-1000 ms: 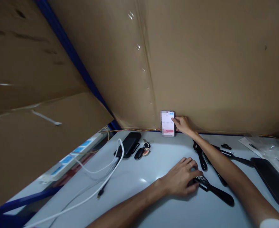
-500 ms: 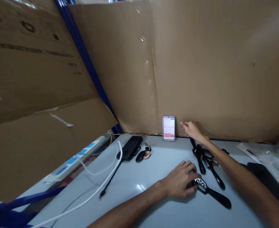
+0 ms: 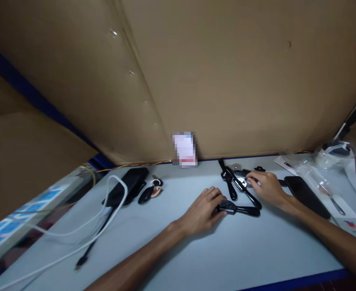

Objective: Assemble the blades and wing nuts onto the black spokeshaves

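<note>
My left hand [image 3: 203, 208] lies on the pale table [image 3: 178, 250], fingers curled over the round head of a black-handled tool [image 3: 241, 209]. My right hand [image 3: 265, 186] rests further back, fingertips touching a second black tool [image 3: 236, 184] with a shiny metal part; whether it grips it I cannot make out. Another black tool [image 3: 228, 182] lies crossed beside them. A phone [image 3: 185, 149] with a lit screen leans upright against the cardboard wall, well behind both hands.
Tall cardboard sheets [image 3: 226, 81] wall in the back and left. A black power bank [image 3: 129, 186], a key fob [image 3: 149, 194] and white and black cables [image 3: 105, 218] lie left. A dark phone [image 3: 306, 196] and clear plastic bags [image 3: 314, 173] lie right.
My right hand has left the leaning phone and come down onto the black tools. The view has swung to the right. My left hand stays on the same tool.
</note>
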The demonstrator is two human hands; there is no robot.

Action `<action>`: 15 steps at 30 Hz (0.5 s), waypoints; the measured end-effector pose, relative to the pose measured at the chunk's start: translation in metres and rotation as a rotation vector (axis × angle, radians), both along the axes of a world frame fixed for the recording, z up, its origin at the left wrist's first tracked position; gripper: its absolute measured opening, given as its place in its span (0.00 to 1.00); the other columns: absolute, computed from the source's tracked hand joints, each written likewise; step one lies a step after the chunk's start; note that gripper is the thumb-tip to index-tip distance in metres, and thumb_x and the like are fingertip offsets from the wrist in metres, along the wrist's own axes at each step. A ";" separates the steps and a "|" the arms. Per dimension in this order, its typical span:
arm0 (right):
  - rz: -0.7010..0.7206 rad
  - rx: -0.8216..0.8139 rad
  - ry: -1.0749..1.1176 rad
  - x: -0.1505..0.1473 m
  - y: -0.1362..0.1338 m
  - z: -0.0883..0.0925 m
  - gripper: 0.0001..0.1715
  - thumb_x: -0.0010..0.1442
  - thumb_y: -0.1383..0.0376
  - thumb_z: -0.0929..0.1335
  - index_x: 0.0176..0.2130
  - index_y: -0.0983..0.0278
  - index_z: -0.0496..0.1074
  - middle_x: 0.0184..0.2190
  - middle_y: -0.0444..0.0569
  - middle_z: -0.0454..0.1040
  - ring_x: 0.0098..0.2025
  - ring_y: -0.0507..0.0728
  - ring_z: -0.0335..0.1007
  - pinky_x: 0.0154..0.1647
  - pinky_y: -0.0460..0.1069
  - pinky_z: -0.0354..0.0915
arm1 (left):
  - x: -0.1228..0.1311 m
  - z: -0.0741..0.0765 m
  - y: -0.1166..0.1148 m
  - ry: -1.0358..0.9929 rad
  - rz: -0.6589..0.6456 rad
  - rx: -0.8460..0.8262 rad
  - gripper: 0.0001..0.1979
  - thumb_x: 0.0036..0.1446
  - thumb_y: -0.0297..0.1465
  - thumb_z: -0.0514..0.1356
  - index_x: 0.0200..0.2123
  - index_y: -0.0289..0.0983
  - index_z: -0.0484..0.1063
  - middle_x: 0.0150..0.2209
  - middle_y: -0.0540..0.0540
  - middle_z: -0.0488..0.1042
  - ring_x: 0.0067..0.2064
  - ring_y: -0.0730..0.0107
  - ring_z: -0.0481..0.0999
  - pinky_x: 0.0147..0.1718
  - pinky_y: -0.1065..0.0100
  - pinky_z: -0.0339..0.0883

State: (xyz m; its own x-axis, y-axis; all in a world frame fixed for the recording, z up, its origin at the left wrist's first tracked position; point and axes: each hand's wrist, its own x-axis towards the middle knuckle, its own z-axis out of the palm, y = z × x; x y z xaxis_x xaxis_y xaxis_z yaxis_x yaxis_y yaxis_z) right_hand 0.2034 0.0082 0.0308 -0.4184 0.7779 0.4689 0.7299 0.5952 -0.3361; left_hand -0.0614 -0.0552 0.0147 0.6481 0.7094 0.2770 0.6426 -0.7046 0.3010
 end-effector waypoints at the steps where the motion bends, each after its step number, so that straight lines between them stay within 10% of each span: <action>1: -0.007 0.014 -0.001 0.003 -0.003 -0.003 0.14 0.66 0.69 0.64 0.38 0.60 0.79 0.34 0.49 0.84 0.35 0.60 0.80 0.36 0.52 0.66 | 0.000 0.000 0.000 0.002 0.007 0.009 0.09 0.68 0.33 0.59 0.49 0.39 0.72 0.44 0.43 0.73 0.44 0.57 0.71 0.44 0.56 0.67; 7: 0.128 0.058 -0.036 -0.003 -0.035 -0.004 0.20 0.73 0.59 0.61 0.40 0.58 0.79 0.37 0.52 0.83 0.39 0.61 0.78 0.41 0.56 0.69 | -0.002 -0.002 -0.002 -0.008 0.113 0.115 0.23 0.71 0.50 0.52 0.44 0.36 0.72 0.46 0.38 0.72 0.45 0.52 0.67 0.42 0.54 0.62; 15: 0.446 0.189 -0.038 -0.027 -0.083 -0.001 0.22 0.74 0.54 0.63 0.35 0.63 0.76 0.26 0.48 0.75 0.29 0.56 0.70 0.27 0.53 0.62 | 0.015 0.006 -0.028 -0.008 -0.049 0.451 0.24 0.76 0.33 0.50 0.24 0.37 0.68 0.24 0.47 0.68 0.34 0.62 0.61 0.33 0.62 0.52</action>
State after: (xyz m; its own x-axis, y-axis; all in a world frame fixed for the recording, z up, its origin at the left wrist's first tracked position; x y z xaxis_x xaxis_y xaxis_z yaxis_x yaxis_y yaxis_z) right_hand 0.1760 -0.0744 0.0296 -0.7113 0.4211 0.5627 0.3991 0.9011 -0.1697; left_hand -0.0466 -0.0831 0.0205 0.6746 0.4850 0.5565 0.6037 -0.7963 -0.0378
